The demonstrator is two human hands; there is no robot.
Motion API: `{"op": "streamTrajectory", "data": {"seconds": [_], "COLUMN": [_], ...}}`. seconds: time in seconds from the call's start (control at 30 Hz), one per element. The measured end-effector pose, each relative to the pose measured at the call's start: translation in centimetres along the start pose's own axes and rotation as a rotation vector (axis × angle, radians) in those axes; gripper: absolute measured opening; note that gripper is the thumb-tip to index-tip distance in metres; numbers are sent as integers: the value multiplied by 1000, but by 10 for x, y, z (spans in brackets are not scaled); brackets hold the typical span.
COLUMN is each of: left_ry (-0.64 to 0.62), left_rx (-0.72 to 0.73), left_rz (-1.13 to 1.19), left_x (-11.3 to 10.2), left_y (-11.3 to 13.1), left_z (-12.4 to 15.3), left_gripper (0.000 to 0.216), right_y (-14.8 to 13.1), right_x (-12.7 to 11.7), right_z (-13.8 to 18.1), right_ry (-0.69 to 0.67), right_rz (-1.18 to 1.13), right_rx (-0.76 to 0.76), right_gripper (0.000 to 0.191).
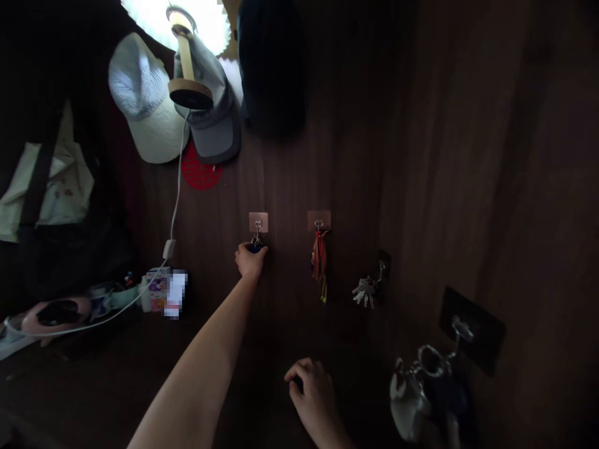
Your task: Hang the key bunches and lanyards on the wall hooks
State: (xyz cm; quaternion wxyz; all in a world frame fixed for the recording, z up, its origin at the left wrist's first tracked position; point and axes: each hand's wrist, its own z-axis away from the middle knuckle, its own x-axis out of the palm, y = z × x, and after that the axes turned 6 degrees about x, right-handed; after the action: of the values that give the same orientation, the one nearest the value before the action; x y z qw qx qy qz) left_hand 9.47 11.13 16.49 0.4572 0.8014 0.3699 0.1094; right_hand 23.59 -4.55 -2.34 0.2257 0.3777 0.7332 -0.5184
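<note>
My left hand (251,259) reaches up to the back wall with its fingers closed around a dark blue key fob (255,247). The fob's small metal rings still hang from the left wall hook (258,226); most of it is hidden by my fingers. Lower down, my right hand (312,393) hovers with loosely bent fingers, a gap between thumb and forefinger, and nothing visible in it. On the middle hook (319,221) hang red and multicoloured cords (319,257). A bunch of silver keys (365,292) hangs from a hook further right.
At the near right, a dark hook plate (473,329) carries a metal ring with blurred pouches (409,402). Caps (140,93) and a lit lamp (185,53) are above left. A white cord (177,193) runs down to the cluttered shelf, near small boxes (158,290).
</note>
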Motion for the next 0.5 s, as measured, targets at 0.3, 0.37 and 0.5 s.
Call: {"op": "streamTrajectory", "data": {"seconds": [0.3, 0.37, 0.5], "left_ry": [-32, -125, -320], "left_rx": [104, 55, -37], "left_rz": [62, 158, 287], "left_x": [-18, -26, -39], "left_y": [9, 13, 26], "left_z": [-5, -8, -13], "left_gripper": [27, 29, 26], "right_y": [-2, -2, 0], "right_x": [-2, -2, 0], "right_z": [0, -1, -1], "right_ry": [-15, -19, -14], "right_rz": [-29, -31, -39], "right_rx": [17, 19, 15], "right_gripper": [22, 22, 21]}}
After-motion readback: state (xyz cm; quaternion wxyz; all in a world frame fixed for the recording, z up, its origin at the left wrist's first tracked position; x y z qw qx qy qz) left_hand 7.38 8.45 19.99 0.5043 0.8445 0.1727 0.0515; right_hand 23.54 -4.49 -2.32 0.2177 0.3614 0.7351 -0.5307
